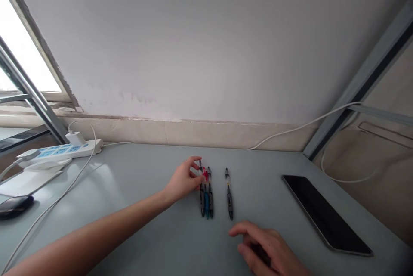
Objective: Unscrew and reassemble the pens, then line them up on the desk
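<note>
Three pens lie close together side by side, pointing away from me. The left one is a black pen, the middle one a pen with a red top and teal lower barrel, the right one another black pen. My left hand reaches in from the left, its fingers and thumb bent about the upper part of the leftmost pen. A separate black pen lies a little to the right. Below it, my right hand is held with the index finger stretched out and the thumb apart, touching no pen.
A dark tablet lies on the grey table at the right. To the left are a white power strip with a charger, a white cable and a black mouse. A wall closes off the back.
</note>
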A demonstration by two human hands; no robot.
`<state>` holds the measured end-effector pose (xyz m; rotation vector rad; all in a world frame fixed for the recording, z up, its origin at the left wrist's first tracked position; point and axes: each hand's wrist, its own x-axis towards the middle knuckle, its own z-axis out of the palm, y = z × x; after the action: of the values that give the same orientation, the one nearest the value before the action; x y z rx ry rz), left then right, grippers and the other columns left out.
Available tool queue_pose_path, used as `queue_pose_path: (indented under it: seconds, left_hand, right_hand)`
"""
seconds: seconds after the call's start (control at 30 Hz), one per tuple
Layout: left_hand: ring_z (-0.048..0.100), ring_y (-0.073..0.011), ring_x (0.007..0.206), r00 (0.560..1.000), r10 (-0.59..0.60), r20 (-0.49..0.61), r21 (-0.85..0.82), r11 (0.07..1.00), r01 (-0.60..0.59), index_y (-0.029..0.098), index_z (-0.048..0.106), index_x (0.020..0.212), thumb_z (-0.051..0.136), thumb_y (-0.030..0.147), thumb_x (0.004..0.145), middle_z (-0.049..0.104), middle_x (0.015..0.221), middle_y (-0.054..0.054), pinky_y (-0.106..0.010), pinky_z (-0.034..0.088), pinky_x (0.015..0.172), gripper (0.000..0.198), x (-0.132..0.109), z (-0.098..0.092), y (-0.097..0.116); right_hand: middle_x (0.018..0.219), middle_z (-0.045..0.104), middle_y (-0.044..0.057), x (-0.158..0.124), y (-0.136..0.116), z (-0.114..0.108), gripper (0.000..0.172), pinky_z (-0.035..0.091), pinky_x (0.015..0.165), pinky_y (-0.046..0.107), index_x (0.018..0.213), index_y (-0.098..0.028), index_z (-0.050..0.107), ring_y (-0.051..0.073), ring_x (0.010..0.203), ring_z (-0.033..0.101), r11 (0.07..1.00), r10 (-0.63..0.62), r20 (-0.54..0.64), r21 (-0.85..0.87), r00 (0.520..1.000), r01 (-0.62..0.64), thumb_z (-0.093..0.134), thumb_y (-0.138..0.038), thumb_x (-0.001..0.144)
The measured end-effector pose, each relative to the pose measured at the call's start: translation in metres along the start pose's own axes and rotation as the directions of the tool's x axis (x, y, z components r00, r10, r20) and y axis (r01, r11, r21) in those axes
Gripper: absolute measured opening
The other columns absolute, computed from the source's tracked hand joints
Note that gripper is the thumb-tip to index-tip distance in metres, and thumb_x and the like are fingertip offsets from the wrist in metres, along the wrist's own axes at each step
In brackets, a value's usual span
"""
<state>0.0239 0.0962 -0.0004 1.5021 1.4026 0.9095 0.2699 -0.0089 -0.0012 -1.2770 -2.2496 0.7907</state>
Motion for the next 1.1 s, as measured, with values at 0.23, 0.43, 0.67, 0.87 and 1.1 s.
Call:
queue_pose_path:
  seconds: [0.23, 0.43, 0.67, 0.87, 1.1]
  left_hand:
    - [0.066, -0.018, 0.081, 0.999, -0.015, 0.045, 0.055, 0.998, 0.012, 0.017, 0.051, 0.132, 0.066, 0.02, 0.087, 0.054, 0.127, -0.013, -0.035, 0.058, 0.073, 0.048, -0.01, 0.002, -0.007]
    - [0.066, -0.0211, 0.097, 0.99, -0.007, 0.14, -0.003, 1.0, 0.008, 0.021, 0.052, 0.129, 0.059, 0.016, 0.08, 0.055, 0.127, -0.012, -0.032, 0.058, 0.078, 0.049, -0.066, -0.003, 0.003]
    - [0.065, -0.0189, 0.096, 0.956, 0.192, 0.223, -0.047, 0.981, -0.186, 0.025, 0.057, 0.122, 0.054, 0.009, 0.08, 0.064, 0.105, -0.005, -0.031, 0.056, 0.089, 0.046, -0.11, 0.002, -0.002]
    - [0.065, -0.0178, 0.095, 0.886, 0.447, 0.122, -0.082, 0.894, -0.44, 0.032, 0.056, 0.123, 0.051, 0.002, 0.083, 0.065, 0.107, -0.002, -0.027, 0.054, 0.089, 0.05, -0.11, 0.001, -0.023]
    - [0.062, -0.0182, 0.086, 0.927, 0.372, 0.049, -0.133, 0.922, -0.363, 0.033, 0.048, 0.13, 0.048, 0.009, 0.092, 0.062, 0.095, -0.004, -0.028, 0.054, 0.082, 0.045, -0.112, 0.002, -0.033]
  right_hand:
    - [0.098, 0.074, 0.007, 0.014, 0.013, -0.011, 0.028, 0.058, 0.076, 0.029, 0.12, -0.02, 0.061, 0.02, 0.083, 0.07, 0.968, -0.17, -0.024, -0.189, 0.985, 0.162, 0.043, -0.017, 0.098]
    - [0.14, 0.063, 0.011, 0.023, 0.036, -0.001, 0.076, 0.057, 0.093, 0.046, 0.141, -0.016, 0.051, 0.03, 0.121, 0.061, 0.658, -0.505, 0.089, -0.604, 0.859, 0.449, 0.035, 0.013, 0.073]
    - [0.106, 0.078, 0.011, 0.026, 0.032, 0.0, 0.039, 0.059, 0.085, 0.035, 0.106, -0.015, 0.071, 0.023, 0.096, 0.07, 0.61, -0.63, 0.004, -0.616, 0.776, 0.498, 0.039, 0.003, 0.094]
    - [0.107, 0.075, 0.014, 0.012, 0.028, -0.011, 0.035, 0.058, 0.081, 0.03, 0.111, -0.016, 0.071, 0.022, 0.096, 0.072, 0.691, -0.639, -0.155, -0.546, 0.753, 0.474, 0.039, -0.006, 0.099]
    - [0.086, 0.067, 0.003, -0.002, 0.015, -0.03, 0.026, 0.056, 0.063, 0.03, 0.098, -0.034, 0.071, 0.022, 0.073, 0.068, 0.96, -0.279, -0.592, -0.177, 0.756, 0.216, 0.069, -0.012, 0.085]
